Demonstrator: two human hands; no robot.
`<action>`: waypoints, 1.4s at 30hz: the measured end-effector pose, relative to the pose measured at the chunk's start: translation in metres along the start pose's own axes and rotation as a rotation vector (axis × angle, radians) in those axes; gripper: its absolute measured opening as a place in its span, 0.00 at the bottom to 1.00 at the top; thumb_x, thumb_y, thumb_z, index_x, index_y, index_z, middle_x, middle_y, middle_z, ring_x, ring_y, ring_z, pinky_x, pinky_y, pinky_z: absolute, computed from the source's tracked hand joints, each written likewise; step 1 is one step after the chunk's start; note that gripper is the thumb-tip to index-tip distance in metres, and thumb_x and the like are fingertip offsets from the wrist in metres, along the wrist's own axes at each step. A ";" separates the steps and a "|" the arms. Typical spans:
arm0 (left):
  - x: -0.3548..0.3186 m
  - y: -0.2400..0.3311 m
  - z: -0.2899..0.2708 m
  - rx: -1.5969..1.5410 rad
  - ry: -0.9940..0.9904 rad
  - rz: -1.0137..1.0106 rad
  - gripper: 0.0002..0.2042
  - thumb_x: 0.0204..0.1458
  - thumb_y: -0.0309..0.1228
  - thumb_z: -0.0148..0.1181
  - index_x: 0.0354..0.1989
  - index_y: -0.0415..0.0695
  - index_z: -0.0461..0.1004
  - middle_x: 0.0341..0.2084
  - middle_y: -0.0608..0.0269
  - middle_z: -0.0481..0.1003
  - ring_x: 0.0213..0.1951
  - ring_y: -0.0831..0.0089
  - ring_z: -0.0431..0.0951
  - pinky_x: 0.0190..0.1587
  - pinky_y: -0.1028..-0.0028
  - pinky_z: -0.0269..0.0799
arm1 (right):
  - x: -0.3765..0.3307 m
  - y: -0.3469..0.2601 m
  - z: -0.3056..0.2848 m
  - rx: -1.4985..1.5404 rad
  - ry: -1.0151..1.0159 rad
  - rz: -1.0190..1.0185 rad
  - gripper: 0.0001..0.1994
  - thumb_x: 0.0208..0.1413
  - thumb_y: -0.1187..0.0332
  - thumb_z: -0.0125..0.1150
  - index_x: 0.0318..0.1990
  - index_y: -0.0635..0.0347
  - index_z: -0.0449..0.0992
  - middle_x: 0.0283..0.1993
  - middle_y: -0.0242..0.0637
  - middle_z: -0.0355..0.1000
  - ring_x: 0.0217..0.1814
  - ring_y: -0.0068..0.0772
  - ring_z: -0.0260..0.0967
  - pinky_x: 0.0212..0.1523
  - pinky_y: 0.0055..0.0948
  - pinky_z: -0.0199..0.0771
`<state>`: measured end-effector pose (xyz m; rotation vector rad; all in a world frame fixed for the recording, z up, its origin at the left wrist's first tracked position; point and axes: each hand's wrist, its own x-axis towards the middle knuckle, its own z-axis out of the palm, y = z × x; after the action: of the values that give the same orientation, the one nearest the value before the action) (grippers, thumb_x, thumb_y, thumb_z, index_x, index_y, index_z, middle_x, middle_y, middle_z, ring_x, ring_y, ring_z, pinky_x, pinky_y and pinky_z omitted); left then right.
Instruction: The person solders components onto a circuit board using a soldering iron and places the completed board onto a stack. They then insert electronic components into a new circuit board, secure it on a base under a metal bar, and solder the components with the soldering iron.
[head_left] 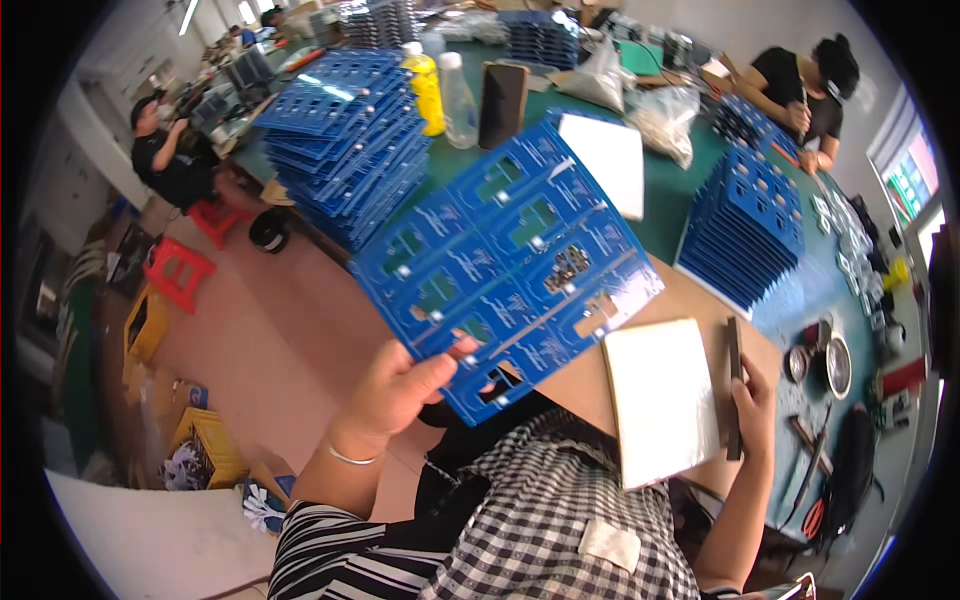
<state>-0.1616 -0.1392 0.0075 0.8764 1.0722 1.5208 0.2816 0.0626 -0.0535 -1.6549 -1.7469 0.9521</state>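
Observation:
My left hand (pixel 400 390) grips a blue circuit-board panel (pixel 475 265) by its lower left corner, thumb on top. The panel is tilted in the air in front of me and has several cutouts. Through one cutout, a cluster of small parts or a patterned patch shows; which one I cannot tell. On the right, my right hand (pixel 757 405) is closed around a narrow dark bar (pixel 735 385). Beside that bar lies a cream-coloured rectangular block (pixel 660 400) on a brown board (pixel 575 375) at the table's near edge.
Stacks of blue panels stand at left (pixel 345 150) and right (pixel 745 230). Behind are a white pad (pixel 610 165), yellow bottle (pixel 424 90), clear bottle (pixel 458 110), phone (pixel 502 105) and plastic bag (pixel 665 120). A metal bowl (pixel 838 367) and tools lie right. Another person (pixel 785 90) works far right.

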 end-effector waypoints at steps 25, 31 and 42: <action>0.174 0.229 -0.187 0.008 0.478 0.213 0.16 0.63 0.43 0.56 0.39 0.40 0.73 0.35 0.65 0.78 0.12 0.86 0.53 0.13 0.82 0.47 | 0.015 0.018 0.009 0.316 0.131 -0.109 0.26 0.55 0.76 0.58 0.64 0.59 0.71 0.28 0.22 0.62 0.27 0.13 0.56 0.27 0.18 0.56; 0.177 0.230 -0.176 0.112 0.492 0.240 0.11 0.62 0.40 0.60 0.39 0.45 0.74 0.26 0.71 0.71 0.14 0.86 0.50 0.14 0.80 0.45 | -0.005 0.021 0.003 -0.052 0.170 -0.001 0.28 0.53 0.75 0.59 0.65 0.59 0.70 0.25 0.22 0.57 0.26 0.15 0.52 0.26 0.20 0.53; 0.179 0.227 -0.186 1.948 1.175 0.467 0.16 0.65 0.46 0.47 0.55 0.61 0.75 0.46 0.60 0.78 0.47 0.52 0.79 0.45 0.57 0.76 | -0.014 0.011 0.006 -0.367 0.231 -0.005 0.28 0.49 0.68 0.64 0.62 0.51 0.73 0.24 0.36 0.63 0.26 0.31 0.61 0.31 0.34 0.65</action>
<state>-0.4439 -0.0145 0.1593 1.4308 3.6192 0.7480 0.2853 0.0475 -0.0644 -1.8969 -1.8390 0.4299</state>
